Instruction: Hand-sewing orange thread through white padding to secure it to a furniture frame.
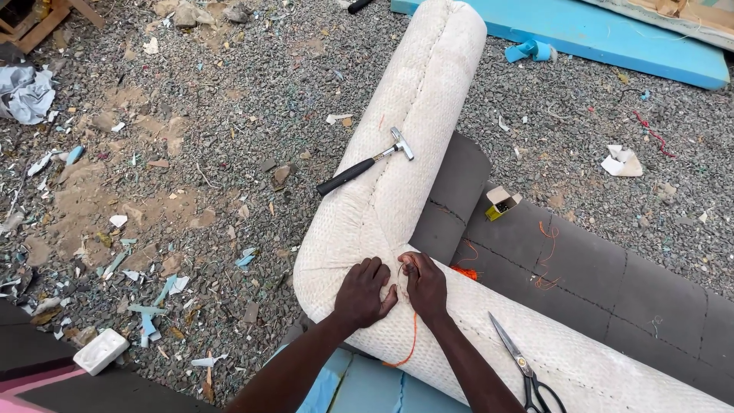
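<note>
The left hand (365, 293) lies spread, palm down, on the bend of the cream, textured, L-shaped padded fabric roll (417, 130), and touching it on the right, the right hand (425, 287) pinches a thin orange thread (411, 344) at the seam, so the right hand is the nearer to the thread. The thread trails down toward the person between the forearms, while the roll's long arm runs up and away from the hands, and its other arm runs off to the lower right. On the upper arm rests a black-handled steel hammer (367, 162); steel scissors (520, 361) lie on the lower one, beside a dark grey quilted panel (596, 283).
</note>
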